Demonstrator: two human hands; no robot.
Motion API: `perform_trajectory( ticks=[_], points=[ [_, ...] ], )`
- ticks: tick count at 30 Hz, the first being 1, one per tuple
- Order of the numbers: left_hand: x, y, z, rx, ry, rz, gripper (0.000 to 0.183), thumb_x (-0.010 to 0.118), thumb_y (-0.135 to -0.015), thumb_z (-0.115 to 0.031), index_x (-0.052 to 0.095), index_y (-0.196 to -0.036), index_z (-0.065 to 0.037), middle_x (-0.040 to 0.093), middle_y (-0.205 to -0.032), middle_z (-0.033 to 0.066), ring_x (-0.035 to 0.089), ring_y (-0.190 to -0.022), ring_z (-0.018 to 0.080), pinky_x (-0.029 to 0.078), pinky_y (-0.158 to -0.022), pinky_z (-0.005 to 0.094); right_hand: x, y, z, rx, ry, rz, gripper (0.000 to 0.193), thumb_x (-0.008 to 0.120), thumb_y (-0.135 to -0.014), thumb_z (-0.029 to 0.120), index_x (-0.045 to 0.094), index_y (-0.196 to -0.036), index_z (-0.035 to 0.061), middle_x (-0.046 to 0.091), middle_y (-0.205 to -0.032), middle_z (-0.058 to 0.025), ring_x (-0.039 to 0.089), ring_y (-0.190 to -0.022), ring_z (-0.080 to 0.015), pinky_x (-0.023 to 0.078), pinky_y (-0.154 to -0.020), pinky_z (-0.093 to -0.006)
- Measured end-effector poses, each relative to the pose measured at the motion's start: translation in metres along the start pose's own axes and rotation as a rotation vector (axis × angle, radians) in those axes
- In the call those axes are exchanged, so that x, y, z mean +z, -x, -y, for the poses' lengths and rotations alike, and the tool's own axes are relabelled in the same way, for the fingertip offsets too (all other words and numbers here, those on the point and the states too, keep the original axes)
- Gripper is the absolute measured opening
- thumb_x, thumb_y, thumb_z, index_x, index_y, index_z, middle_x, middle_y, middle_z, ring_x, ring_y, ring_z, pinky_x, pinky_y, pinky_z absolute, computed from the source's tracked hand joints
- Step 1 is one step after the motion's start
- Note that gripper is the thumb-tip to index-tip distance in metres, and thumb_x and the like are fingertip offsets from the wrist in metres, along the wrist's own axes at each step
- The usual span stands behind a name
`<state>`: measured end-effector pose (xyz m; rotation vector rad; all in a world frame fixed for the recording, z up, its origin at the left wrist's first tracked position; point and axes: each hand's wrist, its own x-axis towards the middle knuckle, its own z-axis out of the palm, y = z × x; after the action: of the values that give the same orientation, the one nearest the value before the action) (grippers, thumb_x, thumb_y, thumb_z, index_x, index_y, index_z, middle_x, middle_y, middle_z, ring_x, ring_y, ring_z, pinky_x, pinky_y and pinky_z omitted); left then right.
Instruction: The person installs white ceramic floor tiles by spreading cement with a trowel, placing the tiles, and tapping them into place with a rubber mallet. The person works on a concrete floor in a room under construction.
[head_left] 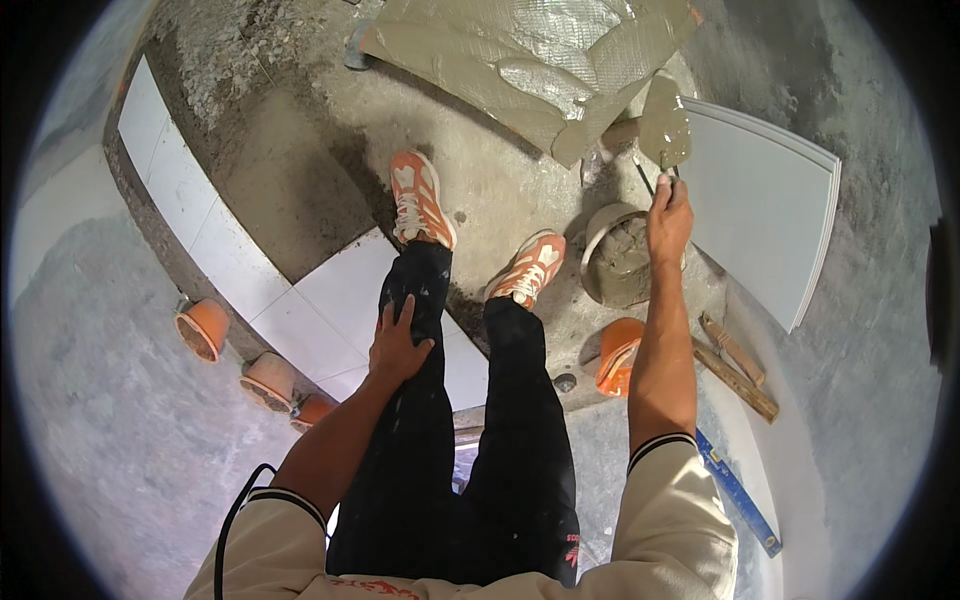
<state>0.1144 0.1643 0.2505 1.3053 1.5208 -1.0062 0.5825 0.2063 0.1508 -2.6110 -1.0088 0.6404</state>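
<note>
My right hand (669,222) is closed round the handle of a trowel (664,125), whose blade is coated with wet grey mortar. The trowel is just above a bucket (594,243) holding thick grey mortar (625,262). Beyond it, at the top, lies a large tile (540,60), its textured upturned face smeared with wet cement. My left hand (400,345) rests on my left leg near the knee, fingers apart, with nothing in it.
Laid white tiles (228,255) border a bed of damp mortar (310,190). Orange pots (203,330) stand at left, an orange container (620,358) below the bucket. White panels (760,200), wood pieces (735,378) and a blue spirit level (738,495) lie right.
</note>
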Motion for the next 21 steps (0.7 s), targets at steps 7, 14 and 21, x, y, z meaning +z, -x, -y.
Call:
perform_trajectory(
  ticks=[7, 14, 21],
  points=[
    [-0.001, -0.002, 0.000, 0.024, 0.024, -0.002, 0.102, 0.080, -0.087, -0.040, 0.021, -0.170, -0.031, 0.024, -0.172, 0.0227, 0.043, -0.148, 0.0494, 0.048, -0.114, 0.0572, -0.002, -0.031, -0.008, -0.134, -0.015, 0.093, 0.047, 0.049, -0.112, 0.045, 0.065, -0.115, 0.0005, 0.067, -0.083, -0.0176, 0.066, -0.075, -0.0302, 0.052, -0.076, -0.0445],
    [-0.008, -0.001, 0.002, 0.027, 0.000, -0.041, 0.104, 0.083, -0.085, -0.041, 0.025, -0.170, -0.027, 0.030, -0.168, 0.0261, 0.049, -0.142, 0.0501, 0.048, -0.113, 0.0557, 0.027, 0.032, 0.060, 0.327, -0.684, 0.177, 0.051, 0.042, -0.114, 0.049, 0.059, -0.099, 0.0034, 0.056, -0.073, -0.0043, 0.057, -0.059, -0.0150, 0.049, -0.054, -0.0328],
    [-0.040, -0.014, 0.003, 0.067, 0.081, 0.039, 0.104, 0.083, -0.084, -0.045, 0.026, -0.169, -0.029, 0.029, -0.168, 0.0266, 0.048, -0.142, 0.0525, 0.048, -0.112, 0.0578, 0.108, 0.038, 0.260, 0.372, -0.975, 0.424, 0.050, 0.046, -0.114, 0.049, 0.057, -0.121, 0.0000, 0.056, -0.077, -0.0035, 0.057, -0.058, -0.0146, 0.050, -0.049, -0.0307]
  ],
)
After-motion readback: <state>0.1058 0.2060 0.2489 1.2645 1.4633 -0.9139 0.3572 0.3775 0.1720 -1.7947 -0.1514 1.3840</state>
